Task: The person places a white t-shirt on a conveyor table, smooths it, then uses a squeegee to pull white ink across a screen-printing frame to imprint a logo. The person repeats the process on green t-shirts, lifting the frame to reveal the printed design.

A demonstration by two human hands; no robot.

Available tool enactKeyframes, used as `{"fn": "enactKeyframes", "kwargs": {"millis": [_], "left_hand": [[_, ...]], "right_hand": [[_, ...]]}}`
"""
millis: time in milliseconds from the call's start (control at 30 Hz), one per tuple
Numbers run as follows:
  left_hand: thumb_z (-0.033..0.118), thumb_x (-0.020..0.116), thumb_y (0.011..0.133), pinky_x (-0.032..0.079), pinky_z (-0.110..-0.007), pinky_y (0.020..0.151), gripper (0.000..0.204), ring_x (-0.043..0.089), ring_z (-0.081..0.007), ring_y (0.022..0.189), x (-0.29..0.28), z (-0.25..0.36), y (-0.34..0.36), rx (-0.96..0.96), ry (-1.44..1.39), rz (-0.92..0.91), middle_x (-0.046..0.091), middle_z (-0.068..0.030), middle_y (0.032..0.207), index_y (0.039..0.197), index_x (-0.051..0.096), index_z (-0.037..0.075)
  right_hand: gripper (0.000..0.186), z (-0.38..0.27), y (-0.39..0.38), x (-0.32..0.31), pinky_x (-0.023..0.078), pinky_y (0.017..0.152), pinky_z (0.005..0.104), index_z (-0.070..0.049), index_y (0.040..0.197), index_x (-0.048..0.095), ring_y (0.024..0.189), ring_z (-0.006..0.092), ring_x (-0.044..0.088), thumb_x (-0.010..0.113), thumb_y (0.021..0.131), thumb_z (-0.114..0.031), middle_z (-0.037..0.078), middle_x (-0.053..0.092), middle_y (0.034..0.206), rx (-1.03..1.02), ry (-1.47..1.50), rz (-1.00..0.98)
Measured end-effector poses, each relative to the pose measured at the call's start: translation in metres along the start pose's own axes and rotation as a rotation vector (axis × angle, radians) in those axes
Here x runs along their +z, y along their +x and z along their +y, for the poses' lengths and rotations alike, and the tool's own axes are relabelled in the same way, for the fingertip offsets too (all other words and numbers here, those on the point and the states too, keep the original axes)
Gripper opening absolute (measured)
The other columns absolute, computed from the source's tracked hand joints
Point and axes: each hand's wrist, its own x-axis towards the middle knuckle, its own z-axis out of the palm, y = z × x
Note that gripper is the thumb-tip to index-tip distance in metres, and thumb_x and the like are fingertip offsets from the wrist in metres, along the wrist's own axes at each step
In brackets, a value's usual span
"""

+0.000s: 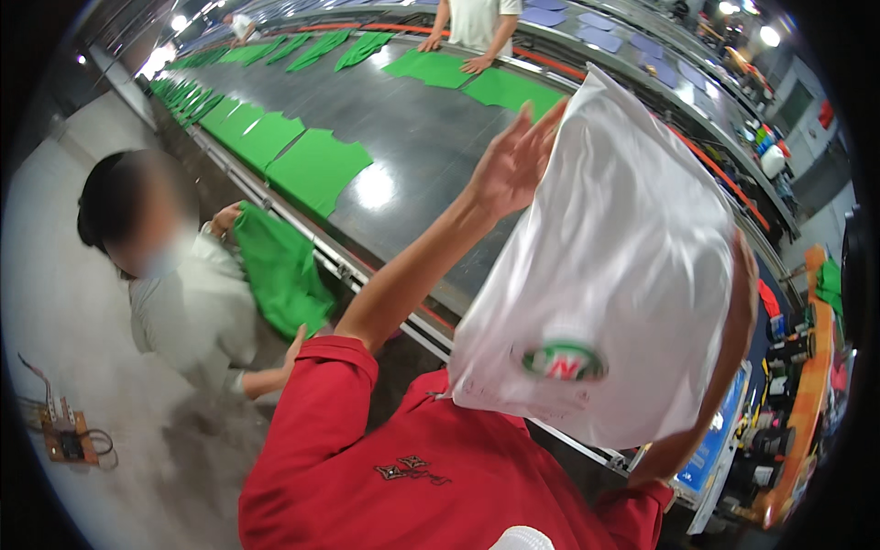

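A white plastic bag (623, 238) with a green oval mark hangs spread out in front of my chest, its top corner pointing up and away. My left hand (515, 160) is at the bag's upper left edge, fingers stretched out and thumb raised. Along the right edge is my right hand (744, 275), partly behind the bag, so most of its fingers are hidden. Whether anything is inside the bag cannot be seen.
A long dark table (403, 174) carries green fabric pieces (316, 170) along both sides. At my left a co-worker holds green cloth (280, 266); another person's hands rest on fabric across the table. An orange rack (797, 440) with dark containers stands at right.
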Motion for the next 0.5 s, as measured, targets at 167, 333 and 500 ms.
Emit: {"fn": "enactKeyframes", "kwargs": {"millis": [167, 333, 500], "left_hand": [[0.03, 0.051, 0.093, 0.039, -0.047, 0.085, 0.038, 0.055, -0.0331, 0.099, 0.079, -0.184, -0.104, -0.576, 0.121, 0.214, 0.055, -0.0154, 0.11, 0.117, 0.05, 0.001], [0.042, 0.043, 0.098, 0.04, -0.049, 0.097, 0.052, 0.054, -0.0347, 0.112, 0.12, -0.211, -0.223, -0.914, -0.111, 0.19, 0.054, -0.0162, 0.126, 0.13, 0.046, 0.002], [0.053, 0.035, 0.103, 0.041, -0.052, 0.108, 0.066, 0.054, -0.0363, 0.126, 0.087, -0.178, -0.233, -0.81, -0.457, 0.292, 0.053, -0.0171, 0.141, 0.144, 0.043, 0.002]], "right_hand": [[0.046, 0.253, -0.106, -0.06, 0.044, 0.111, 0.0349, -0.001, 0.138, 0.057, 0.126, 0.021, 0.059, 0.054, 0.109, -0.037, 0.014, 0.064, 0.134, 0.481, 0.217, 0.385], [0.049, 0.249, -0.311, -0.024, 0.046, 0.108, 0.0359, 0.0, 0.136, 0.058, 0.123, 0.0223, 0.061, 0.054, 0.108, -0.04, 0.015, 0.064, 0.132, 1.08, 0.196, 0.444], [0.052, 0.226, -0.329, -0.033, 0.048, 0.105, 0.037, 0.0, 0.135, 0.058, 0.119, 0.0235, 0.063, 0.054, 0.107, -0.043, 0.015, 0.065, 0.13, 1.081, 0.273, 0.515]]}}
